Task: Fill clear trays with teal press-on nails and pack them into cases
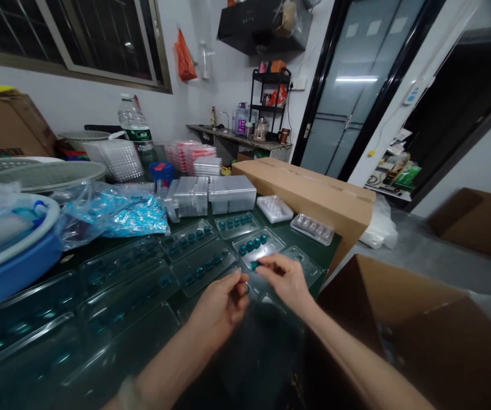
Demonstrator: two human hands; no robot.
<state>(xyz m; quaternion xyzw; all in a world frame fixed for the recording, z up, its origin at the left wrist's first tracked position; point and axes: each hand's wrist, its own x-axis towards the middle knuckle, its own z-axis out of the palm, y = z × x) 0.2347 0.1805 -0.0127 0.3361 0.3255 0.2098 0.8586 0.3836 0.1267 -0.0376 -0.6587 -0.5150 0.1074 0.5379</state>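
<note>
Teal bit point(254, 265) is pinched in the R hand point(286, 282), just above a clear plastic tray point(259, 246) w/ a row of teal bits in its dips. R fingers point(266, 263) are shut tight on it. L hand point(220, 310) is close by, near the same tray, w/ its fingers curled in. Can't tell if it holds anything, since the fingers hide that. Teal bit looks tiny, light and hard, maybe slick too, so it seems easy to drop. Best to pinch it by its two sides w/ the fingertips. Tray looks thin and light and may bend, so it's best held by the rim. More clear trays point(198, 265) lie on the dark green worktop point(327, 245), most w/ teal bits. Blue tub point(15, 267), bag of blue packets point(115, 213) and clear boxes point(211, 196) sit further back. Brown cardboard box point(309, 196) lies to the right.
</note>
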